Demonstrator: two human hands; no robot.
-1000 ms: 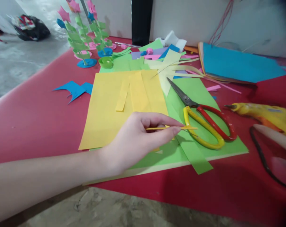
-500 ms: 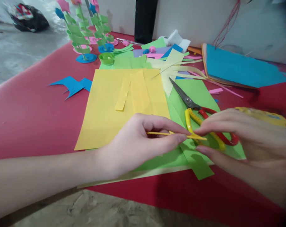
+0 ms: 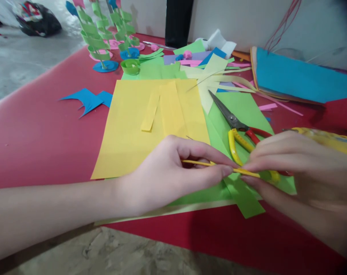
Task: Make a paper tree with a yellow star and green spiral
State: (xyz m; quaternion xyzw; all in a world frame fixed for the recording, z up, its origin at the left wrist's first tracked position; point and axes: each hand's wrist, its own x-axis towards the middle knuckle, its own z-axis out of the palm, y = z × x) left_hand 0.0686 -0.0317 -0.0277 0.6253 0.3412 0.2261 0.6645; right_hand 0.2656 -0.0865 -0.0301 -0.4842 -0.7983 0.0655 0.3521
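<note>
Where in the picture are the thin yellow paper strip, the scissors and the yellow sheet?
thin yellow paper strip [image 3: 202, 163]: head view, middle stretch between the fingers.
scissors [image 3: 233, 121]: head view, pivot.
yellow sheet [image 3: 124, 130]: head view, bare left half.

Both hands meet at the centre, low over the work surface. The left hand [image 3: 167, 173] reaches in from the lower left on a bare, outstretched forearm, thumb and forefinger pinched together, the other fingers curled beneath. The right hand [image 3: 294, 172] comes in from the right, its fingertips closed in a matching pinch just beside the left's.
</note>
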